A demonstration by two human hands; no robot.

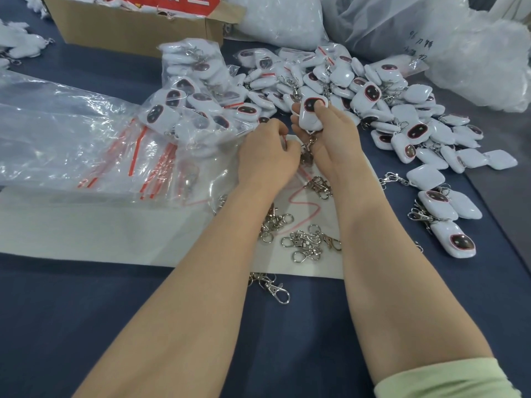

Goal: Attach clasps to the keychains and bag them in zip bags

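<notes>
Keychain (311, 110) stood nearly upright in the right hand (330, 133), just above the near edge of the pile (402, 110). Its long axis ran away from the person, the dark oval face at the far end and turned up to the camera. The thumb pressed on that face and the other fingers curled round the back. A clasp (309, 145) hung from its near end, down between the two hands.

The left hand (265, 156) sat just beside the right, knuckles up, its fingers curled tight and pinching the red-striped edge of a bag (296, 193). The rest of that bag lay limp and wrinkled on the sheet (86, 225).

The keychain body was smooth, glossy white plastic, a rounded rectangle, its face ringed in red. The clasps (310, 242) were bright metal swivel hooks with rings, scattered on the white sheet between the forearms. One more (273, 287) lay just off the sheet's near edge, on the blue table (86, 311).

Left of the hands lay clear, crinkled bags (71, 133) with red strips, and beyond them a packet (195, 90) of bagged keychains. A cardboard box (129, 27) stood at the far edge. The pile crowded the far and right sides; bare cloth lay nearest the person.
</notes>
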